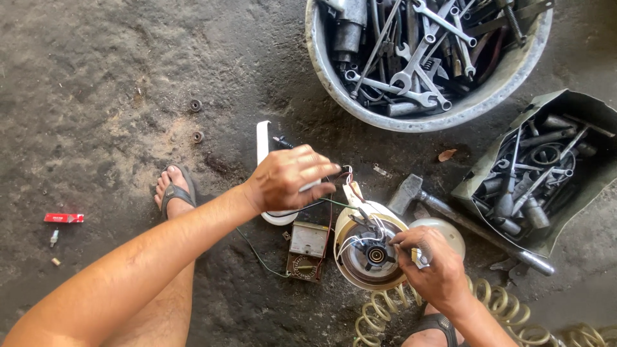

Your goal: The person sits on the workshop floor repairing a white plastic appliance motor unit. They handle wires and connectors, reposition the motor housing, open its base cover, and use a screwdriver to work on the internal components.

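Note:
A round cream motor housing [360, 257] with exposed windings and loose wires lies on the concrete floor. My right hand [432, 265] rests on its right rim, fingers curled near the centre shaft. My left hand [289, 178] grips a white plastic cover [263, 144] beside the motor, where red, black and green wires run. A small brown circuit board with a dial [306, 249] lies just left of the motor.
A metal basin [411, 119] full of wrenches stands at the top. A cut container [488, 167] of sockets and tools sits right. A hammer [450, 212] lies beside the motor, a coiled yellow hose [501, 308] below. My sandalled foot [172, 189] is left.

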